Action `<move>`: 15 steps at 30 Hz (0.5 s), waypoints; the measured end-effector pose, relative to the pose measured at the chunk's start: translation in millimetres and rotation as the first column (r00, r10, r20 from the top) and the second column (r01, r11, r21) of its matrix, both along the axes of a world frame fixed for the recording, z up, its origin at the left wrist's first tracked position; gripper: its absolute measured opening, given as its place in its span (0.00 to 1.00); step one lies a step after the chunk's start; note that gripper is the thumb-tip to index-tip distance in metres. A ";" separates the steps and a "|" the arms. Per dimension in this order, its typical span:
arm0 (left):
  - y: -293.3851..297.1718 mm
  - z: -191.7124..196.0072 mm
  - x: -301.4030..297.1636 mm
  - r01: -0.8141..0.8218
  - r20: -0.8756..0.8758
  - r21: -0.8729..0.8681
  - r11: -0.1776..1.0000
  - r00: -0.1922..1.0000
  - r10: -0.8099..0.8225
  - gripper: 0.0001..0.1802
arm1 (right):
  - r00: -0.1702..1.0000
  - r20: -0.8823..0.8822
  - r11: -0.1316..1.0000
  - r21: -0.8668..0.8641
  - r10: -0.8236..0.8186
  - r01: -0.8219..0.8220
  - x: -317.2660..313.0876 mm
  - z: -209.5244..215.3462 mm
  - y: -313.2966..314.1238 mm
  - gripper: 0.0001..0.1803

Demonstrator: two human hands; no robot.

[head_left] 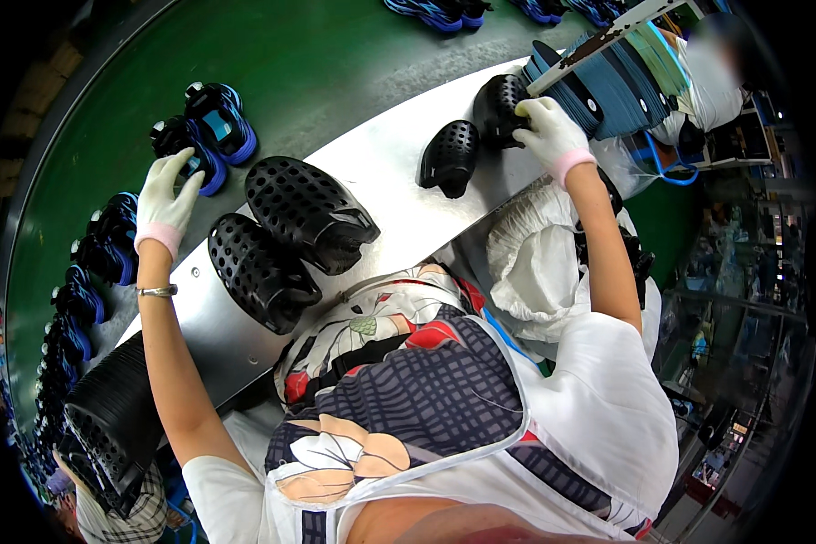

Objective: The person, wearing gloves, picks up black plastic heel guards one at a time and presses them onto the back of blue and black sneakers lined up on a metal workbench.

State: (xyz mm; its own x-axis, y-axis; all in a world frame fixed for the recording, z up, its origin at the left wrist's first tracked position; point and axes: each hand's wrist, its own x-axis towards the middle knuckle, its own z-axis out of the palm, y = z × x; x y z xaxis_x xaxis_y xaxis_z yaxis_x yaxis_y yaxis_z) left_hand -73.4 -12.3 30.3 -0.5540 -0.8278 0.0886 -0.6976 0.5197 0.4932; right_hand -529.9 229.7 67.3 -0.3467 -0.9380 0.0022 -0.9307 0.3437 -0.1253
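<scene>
White gloves with pink cuffs cover both my hands. My left hand (pixel 169 194) is over the green belt with its fingers stretched and thumb apart, right at the edge of a black and blue shoe (pixel 183 145). Whether the fingertips touch it I cannot tell. A second such shoe (pixel 221 120) sits beside it. At the right, my right hand (pixel 553 134) has its fingers closed on the edge of a black perforated plastic shoe tree (pixel 499 104). Another small shoe tree (pixel 450 156) lies next to it. Two larger shoe trees (pixel 304 204) rest on the metal shelf before me.
A row of black and blue shoes (pixel 86 295) lines the green belt (pixel 326 63). Nested black shoe trees (pixel 118 399) are stacked at lower left. Blue-grey stacked pieces (pixel 598 95) stand at upper right behind a worn white bar (pixel 607 41). Other people sit at both ends.
</scene>
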 end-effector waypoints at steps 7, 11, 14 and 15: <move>6.6 31.2 -24.0 0.089 -0.400 0.480 0.872 0.908 0.127 0.21 | 0.954 0.106 0.897 -0.383 0.279 -0.219 81.0 65.7 -44.8 0.17; 17.4 57.3 -45.0 0.349 -0.632 0.600 0.720 0.759 0.158 0.28 | 0.722 0.157 0.685 -0.498 0.674 -0.531 153.5 85.1 -105.6 0.16; 16.8 44.9 -47.1 0.684 -0.786 0.610 0.399 0.462 0.410 0.32 | 0.590 0.117 0.564 -0.488 0.799 -0.666 196.9 92.7 -142.0 0.15; 24.6 50.3 -45.0 0.758 -0.783 0.570 0.317 0.384 0.489 0.32 | 0.588 0.132 0.573 -0.469 0.798 -0.673 206.2 92.0 -151.2 0.15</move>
